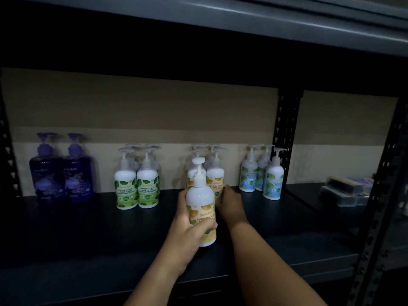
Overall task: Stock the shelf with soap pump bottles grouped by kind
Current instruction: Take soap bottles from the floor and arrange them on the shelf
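Now | left hand (pixel 187 224) grips orange-label bottle (pixel 201 204) upright | right hand (pixel 229 202) fingers curled round shelved orange bottle (pixel 216 180)

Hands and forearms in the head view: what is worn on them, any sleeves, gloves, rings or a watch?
Nothing worn shows. The left hand and right hand are bare, without gloves. Both forearms are uncovered all the way to the bottom edge of the picture, so no sleeve comes into view. No watch, strap or bracelet shows at either wrist. The light is dim, so a thin ring could go unseen.
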`<state>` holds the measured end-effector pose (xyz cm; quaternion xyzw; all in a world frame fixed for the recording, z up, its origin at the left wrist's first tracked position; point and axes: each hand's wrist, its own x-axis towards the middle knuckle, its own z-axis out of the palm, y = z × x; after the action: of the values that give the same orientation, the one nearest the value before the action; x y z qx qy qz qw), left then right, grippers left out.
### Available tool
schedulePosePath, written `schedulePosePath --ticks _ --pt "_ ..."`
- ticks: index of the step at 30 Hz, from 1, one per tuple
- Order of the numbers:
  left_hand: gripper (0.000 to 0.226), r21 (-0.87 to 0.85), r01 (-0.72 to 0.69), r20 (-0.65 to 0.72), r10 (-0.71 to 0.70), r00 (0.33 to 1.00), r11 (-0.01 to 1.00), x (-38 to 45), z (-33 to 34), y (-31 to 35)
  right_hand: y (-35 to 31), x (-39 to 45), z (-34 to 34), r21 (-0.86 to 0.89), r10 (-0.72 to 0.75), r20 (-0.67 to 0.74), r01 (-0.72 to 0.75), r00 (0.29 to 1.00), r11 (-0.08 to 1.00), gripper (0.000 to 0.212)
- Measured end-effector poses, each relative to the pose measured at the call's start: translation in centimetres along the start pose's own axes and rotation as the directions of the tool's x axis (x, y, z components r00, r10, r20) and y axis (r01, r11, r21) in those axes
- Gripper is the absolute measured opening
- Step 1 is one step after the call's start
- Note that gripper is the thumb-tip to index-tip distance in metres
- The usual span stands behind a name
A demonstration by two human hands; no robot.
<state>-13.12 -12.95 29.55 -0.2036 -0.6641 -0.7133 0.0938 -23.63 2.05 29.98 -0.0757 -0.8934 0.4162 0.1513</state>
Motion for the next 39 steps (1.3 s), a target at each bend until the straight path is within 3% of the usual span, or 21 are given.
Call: schedulePosePath --ticks 5,9,14,29,33,37,39 --pt "0.069 0.028 -0.007 -0.008 0.008 1.000 1.000 -0.1 -0.2 0.0 0.9 -1.6 -0.2 -0.061 -0.065 -0.001 0.065 0.998 0.996 0.034" --pt "0.067 0.078 -0.012 -0.015 0.013 1.000 0.997 -0.4 -0.1 0.2 0.9 -3.5 -1.2 -0.245 -0.039 0.085 0.058 0.996 0.968 0.041" --pt "0.072 0.111 0.013 -0.006 -0.012 1.000 0.994 -0.6 0.1 0.4 1.2 -7.4 -2.2 -0.590 -0.067 0.302 0.242 0.951 0.771 0.047" --pt "0.065 0.148 0.123 -0.062 -0.115 0.991 0.981 0.4 0.0 -0.6 1.4 -11.0 -4.0 -0.565 -0.026 0.332 0.222 0.943 0.794 0.052" --pt "0.053 0.241 0.150 -0.057 -0.140 0.988 0.959 1.9 -0.1 -1.1 1.3 -10.8 -4.0 -0.566 -0.020 0.335 0.218 0.942 0.795 0.052" --pt "0.064 0.359 0.178 -0.129 -0.141 0.982 0.916 4.0 -0.3 -2.6 1.4 -10.8 -4.0 -0.555 -0.026 0.335 0.220 0.942 0.802 0.052" --pt "0.054 0.398 0.183 -0.142 -0.136 0.980 0.899 4.7 -0.2 -2.7 1.4 -10.7 -4.0 -0.547 -0.031 0.328 0.217 0.944 0.808 0.051"
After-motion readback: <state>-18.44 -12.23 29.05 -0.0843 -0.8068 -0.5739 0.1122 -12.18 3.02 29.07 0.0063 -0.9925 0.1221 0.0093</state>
